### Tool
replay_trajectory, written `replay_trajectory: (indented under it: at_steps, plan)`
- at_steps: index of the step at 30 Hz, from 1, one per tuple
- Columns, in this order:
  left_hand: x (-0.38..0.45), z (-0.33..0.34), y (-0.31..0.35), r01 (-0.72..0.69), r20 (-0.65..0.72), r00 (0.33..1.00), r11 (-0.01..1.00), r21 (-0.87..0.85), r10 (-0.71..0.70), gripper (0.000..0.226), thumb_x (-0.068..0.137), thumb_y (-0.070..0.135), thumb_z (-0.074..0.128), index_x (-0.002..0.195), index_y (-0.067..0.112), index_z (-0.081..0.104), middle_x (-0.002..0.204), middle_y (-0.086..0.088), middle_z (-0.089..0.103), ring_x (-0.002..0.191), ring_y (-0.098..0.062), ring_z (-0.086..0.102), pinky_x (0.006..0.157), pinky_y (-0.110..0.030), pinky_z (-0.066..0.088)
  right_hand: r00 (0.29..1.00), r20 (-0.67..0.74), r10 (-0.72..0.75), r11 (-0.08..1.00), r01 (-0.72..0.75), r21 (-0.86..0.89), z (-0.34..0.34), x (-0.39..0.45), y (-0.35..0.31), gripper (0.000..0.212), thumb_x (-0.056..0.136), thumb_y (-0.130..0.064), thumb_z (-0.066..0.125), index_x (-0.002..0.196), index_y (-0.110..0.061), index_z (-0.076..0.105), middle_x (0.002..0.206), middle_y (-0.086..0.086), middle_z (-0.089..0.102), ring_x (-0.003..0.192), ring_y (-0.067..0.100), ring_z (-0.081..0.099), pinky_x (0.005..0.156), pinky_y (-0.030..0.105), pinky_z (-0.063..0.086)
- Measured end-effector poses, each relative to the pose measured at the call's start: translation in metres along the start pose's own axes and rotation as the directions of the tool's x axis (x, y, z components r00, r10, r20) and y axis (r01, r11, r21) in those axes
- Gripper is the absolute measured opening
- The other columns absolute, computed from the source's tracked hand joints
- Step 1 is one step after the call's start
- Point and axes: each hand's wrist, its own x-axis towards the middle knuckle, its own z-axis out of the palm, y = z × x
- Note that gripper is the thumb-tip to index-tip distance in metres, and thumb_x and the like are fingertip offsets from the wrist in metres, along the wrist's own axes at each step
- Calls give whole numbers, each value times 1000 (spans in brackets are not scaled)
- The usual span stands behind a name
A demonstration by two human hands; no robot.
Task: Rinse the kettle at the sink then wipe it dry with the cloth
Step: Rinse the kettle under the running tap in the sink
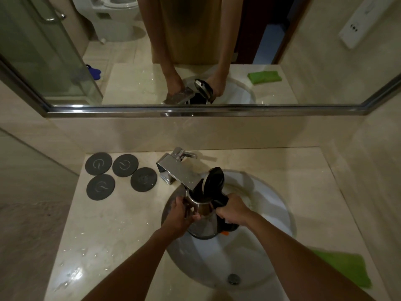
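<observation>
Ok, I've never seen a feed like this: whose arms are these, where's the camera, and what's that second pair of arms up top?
No machine here: a person wears one camera on the head, looking down at the sink. The right hand holds the kettle by its black handle; the left hand steadies its steel body. Its lid is open under the tap. The upper arms are only a reflection in the mirror. On the counter lie four dark round coasters at left and a green cloth at right.
</observation>
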Motion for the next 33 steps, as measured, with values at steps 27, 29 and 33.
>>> replay_trajectory:
  at_steps: [27, 29, 33]
  plan:
    - [-2, 3, 4, 56, -6, 998, 998, -29, -56, 79, 76, 33, 76, 137, 13, 29, 140, -10, 33, 125, -24, 41, 103, -37, 41, 1000, 9, 26, 999, -26, -22, -3, 0, -4, 12, 73, -14, 67, 79, -17, 58, 74, 7, 64, 66, 19, 64, 59, 29, 50]
    - [-3, 2, 4, 55, -5, 998, 998, -22, -55, 80, 76, 34, 76, 137, 12, 28, 140, -10, 32, 126, -25, 41, 105, -40, 41, 1000, 9, 21, 1000, -20, -23, -2, 1, -4, 14, 70, -18, 67, 80, -16, 59, 75, 7, 65, 68, 20, 65, 61, 30, 52]
    - [-4, 1, 4, 52, 5, 999, 998, -18, -52, 80, 77, 34, 75, 137, 12, 27, 140, -10, 31, 128, -25, 38, 108, -39, 37, 1000, 7, 16, 1000, -16, -19, -2, 0, -5, 12, 71, -16, 68, 78, -16, 59, 75, 6, 64, 69, 19, 65, 62, 29, 51]
